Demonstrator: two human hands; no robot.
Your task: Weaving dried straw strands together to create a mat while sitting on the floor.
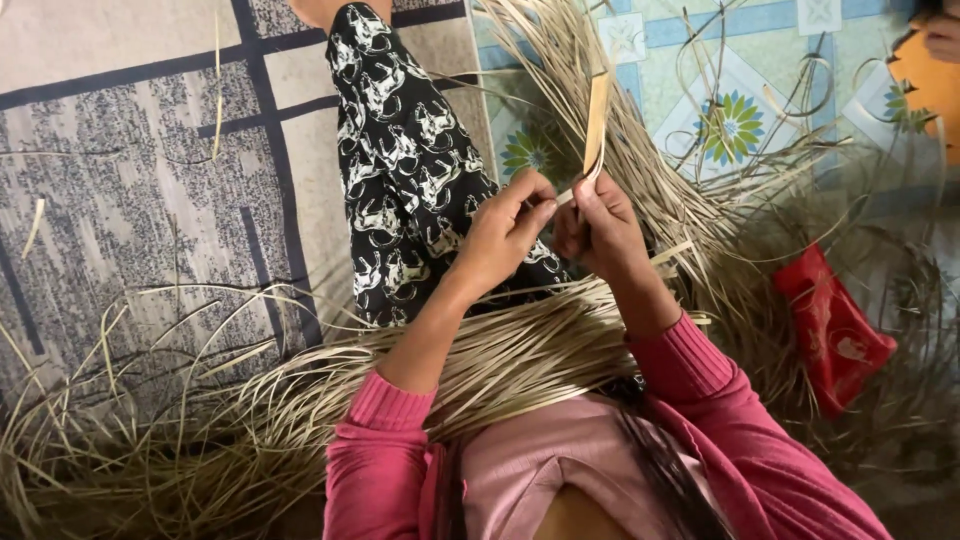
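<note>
Both grips pinch one pale leaf strip [596, 120], our left hand [503, 232] and right hand [598, 228] meeting at its base. It rises toward twelve o'clock, seemingly for splitting. Dried strips [520, 360] lie across our lap, within reach.

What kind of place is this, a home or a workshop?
Probably the floor of a home used for handwork. A patterned rug and a flowered floor mat cover the floor, heaps of dried leaf strips lie around, and both hands hold one strip.
</note>
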